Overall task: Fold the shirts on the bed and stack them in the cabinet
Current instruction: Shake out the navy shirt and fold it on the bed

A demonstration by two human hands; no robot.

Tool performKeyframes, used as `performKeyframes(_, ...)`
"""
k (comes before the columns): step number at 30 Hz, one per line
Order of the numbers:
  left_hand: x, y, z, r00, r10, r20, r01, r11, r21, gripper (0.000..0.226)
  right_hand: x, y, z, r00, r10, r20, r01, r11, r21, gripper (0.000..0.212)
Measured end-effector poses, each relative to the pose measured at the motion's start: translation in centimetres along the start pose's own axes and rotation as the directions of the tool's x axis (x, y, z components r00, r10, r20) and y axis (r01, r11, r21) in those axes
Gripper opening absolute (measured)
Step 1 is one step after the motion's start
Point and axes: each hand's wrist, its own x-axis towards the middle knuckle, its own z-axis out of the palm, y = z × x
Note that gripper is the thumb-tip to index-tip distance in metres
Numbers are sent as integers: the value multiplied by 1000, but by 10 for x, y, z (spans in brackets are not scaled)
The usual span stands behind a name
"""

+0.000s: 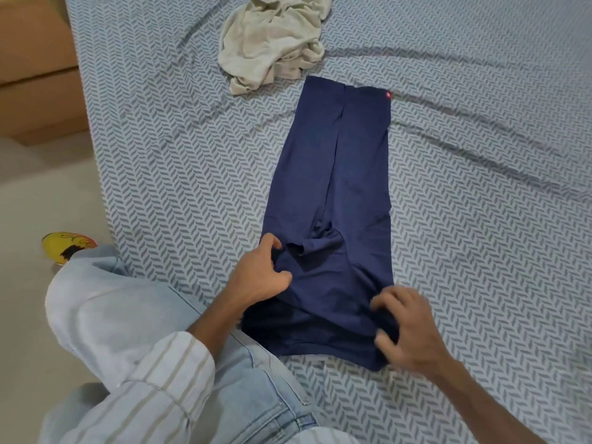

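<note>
Navy shirt (339, 174): lies on the bed as a long narrow strip, both sides folded in toward the middle, running from the near centre away toward the far centre; a small red tag (388, 95) shows at its far right corner.
Near end of navy shirt: bunched and slightly lifted between the two hands, with a fold of cloth rolled over near the left hand.
Left hand (261, 277): at the near left edge of the navy shirt, fingers curled, pinching the cloth between thumb and fingertips.
Right hand (407, 328): at the near right corner of the navy shirt, blurred, fingers bent over the edge and thumb below it, gripping the cloth.
Hands relative to shirt: one on each side of its near end, the rest of the strip stretching away from them, flat on the bed.
Cream shirt (272, 40): crumpled in a heap at the far centre of the bed, just beyond the far left corner of the navy shirt, well apart from both hands.
Bed (480, 219): covered by a sheet in a blue-grey herringbone print, with long creases running across it.
Person: striped sleeve (153, 389) on the left arm, knee in pale jeans (105, 315) resting at the bed's near left edge.
Floor, left: a yellow shoe (65, 246), partly hidden behind the knee.
Far left: a brown box-like piece of furniture (35, 68) beside the bed.
</note>
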Motion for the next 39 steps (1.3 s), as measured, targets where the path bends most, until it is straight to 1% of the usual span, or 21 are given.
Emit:
performKeyframes(2, 12, 3, -7, 995, 38, -96, -36, 999, 19, 33, 41, 6, -9, 987, 94, -132, -73, 985, 154, 23)
performKeyframes(4, 30, 7, -15, 980, 45, -193, -49, 999, -19, 26, 93, 19, -13, 934, 281, -221, -213, 934, 288, 18)
performKeyframes(6, 56, 9, -26, 968, 19, -251, -33, 998, -50, 26, 153, 40, -18, 858, 466, -216, -354, 841, 409, 24)
performKeyframes(8, 84, 13, -37, 956, -41, -290, 11, 994, -104, 38, 206, 65, -25, 780, 600, -175, -458, 740, 492, 34)
performKeyframes(9, 101, 15, -42, 950, -74, -304, 35, 991, -131, 43, 232, 76, -30, 746, 648, -153, -501, 698, 511, 40)
performKeyframes(11, 131, 24, -50, 948, -115, -296, 67, 984, -166, 45, 275, 102, -38, 713, 691, -122, -547, 656, 520, 45)
performKeyframes(13, 164, 35, -55, 953, -128, -274, 82, 982, -173, 46, 312, 119, -46, 698, 710, -98, -572, 634, 520, 46)
performKeyframes(15, 194, 47, -60, 958, -135, -253, 87, 977, -192, 55, 340, 135, -48, 701, 711, -57, -592, 625, 509, 39)
performKeyframes(16, 213, 55, -62, 962, -144, -234, 97, 974, -203, 55, 356, 146, -48, 699, 714, -37, -602, 616, 508, 38)
performKeyframes(18, 246, 70, -68, 964, -143, -223, 98, 975, -199, 44, 378, 161, -46, 693, 720, -28, -621, 617, 484, 55)
performKeyframes(19, 262, 79, -70, 964, -139, -225, 94, 975, -201, 39, 387, 166, -47, 696, 718, -27, -626, 625, 466, 60)
performKeyframes(20, 285, 89, -74, 961, -154, -228, 104, 971, -214, 39, 399, 175, -46, 701, 713, -19, -627, 629, 460, 61)
performKeyframes(23, 327, 114, -84, 948, -214, -235, 136, 942, -308, 45, 421, 183, -54, 711, 702, 45, -642, 621, 450, 52)
performKeyframes(25, 350, 126, -90, 957, -217, -195, 138, 926, -351, 41, 433, 188, -58, 765, 636, 105, -580, 608, 543, 42)
performKeyframes(27, 370, 138, -96, 967, -207, -152, 132, 908, -399, 36, 445, 196, -58, 785, 615, 76, -516, 581, 629, 36)
performKeyframes(28, 379, 144, -99, 969, -206, -139, 129, 896, -424, 34, 451, 202, -55, 780, 624, 45, -500, 580, 643, 32)
performKeyframes(30, 393, 152, -102, 964, -207, -164, 105, 870, -481, 19, 456, 207, -54, 777, 629, 7, -486, 594, 641, 24)
performKeyframes(34, 406, 156, -98, 956, -227, -184, 89, 827, -555, 16, 458, 215, -48, 739, 674, -23, -546, 618, 566, 30)
performKeyframes(37, 402, 155, -94, 963, -213, -166, 87, 825, -558, 18, 452, 213, -41, 742, 668, -50, -557, 657, 508, 32)
performKeyframes(38, 396, 163, -102, 972, -185, -144, 70, 813, -578, 20, 454, 208, -51, 766, 640, -57, -525, 675, 519, 29)
performKeyframes(39, 390, 161, -99, 980, -167, -112, 69, 801, -594, 18, 450, 207, -46, 780, 626, -17, -507, 646, 571, 23)
